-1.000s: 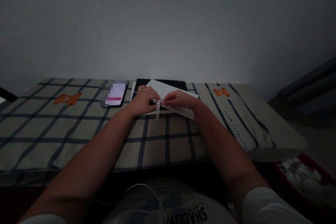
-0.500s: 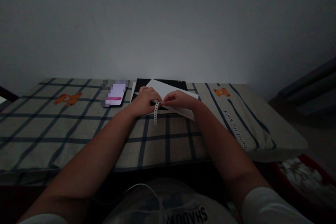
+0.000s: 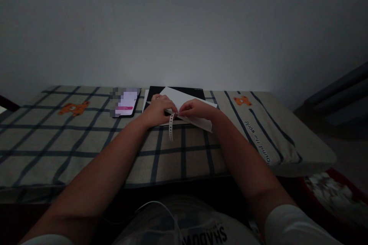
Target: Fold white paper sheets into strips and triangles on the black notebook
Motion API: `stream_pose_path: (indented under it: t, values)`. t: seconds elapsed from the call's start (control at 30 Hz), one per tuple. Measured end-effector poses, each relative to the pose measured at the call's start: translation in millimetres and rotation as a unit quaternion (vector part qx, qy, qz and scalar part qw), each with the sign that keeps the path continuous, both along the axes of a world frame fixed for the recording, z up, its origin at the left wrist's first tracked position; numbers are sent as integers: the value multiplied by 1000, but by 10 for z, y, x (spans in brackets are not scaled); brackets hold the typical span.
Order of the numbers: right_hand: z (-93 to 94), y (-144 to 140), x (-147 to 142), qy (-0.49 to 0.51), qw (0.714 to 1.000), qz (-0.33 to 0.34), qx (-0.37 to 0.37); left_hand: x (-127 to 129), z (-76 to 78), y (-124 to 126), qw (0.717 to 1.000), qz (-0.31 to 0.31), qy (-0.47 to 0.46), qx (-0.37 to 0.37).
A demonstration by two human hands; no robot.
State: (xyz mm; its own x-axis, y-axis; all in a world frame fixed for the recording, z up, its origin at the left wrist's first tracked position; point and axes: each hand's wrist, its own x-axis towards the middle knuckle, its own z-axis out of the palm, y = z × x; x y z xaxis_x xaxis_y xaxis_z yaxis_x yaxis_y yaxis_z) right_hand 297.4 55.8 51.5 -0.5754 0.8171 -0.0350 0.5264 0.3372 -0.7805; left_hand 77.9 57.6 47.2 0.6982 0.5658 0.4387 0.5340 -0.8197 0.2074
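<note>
Near the middle of the frame, both hands are meeting over a stack of paper. The left hand [image 3: 156, 110] is resting on the white sheet [image 3: 186, 109], its fingers curled narrow and pinching the top of a thin perforated strip [image 3: 171, 127]; the right hand [image 3: 195, 110] is closing its fingers on the same spot from the other side. The strip is hanging down from the pinch toward the lower part of the frame, trailing over the checked cloth [image 3: 86, 138] that is covering the tabletop. The light is dim, so I cannot tell whether the strip is still joined to the sheet along its upper end or already free there.

The sheet is lying tilted on a black pad [image 3: 178, 91] just behind the hands, with another pale sheet edge showing at the pad's left side. A phone [image 3: 126, 104] with a lit screen is lying to the left of the pad, close to the left hand but not touching it.

Judging from the grip, the step in hand is the peeling of the perforated edge away from the sheet, and most of the strip seems to be loose already. The next move would call for holding the sheet down firmly with one hand while the other is drawing the strip steadily along the perforation, so that the paper is not tearing inward.
</note>
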Motion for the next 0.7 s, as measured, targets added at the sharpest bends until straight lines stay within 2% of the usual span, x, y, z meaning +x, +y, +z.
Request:
stream_pose_path:
  t: [0.4,0.7]
  values:
    - [10,-40,-62,4,1000,10,23,20,19,-27,1000,-9,-9,-16]
    - [-10,0,-6,17,1000,4,-17,5,30,-26,1000,4,-6,-10]
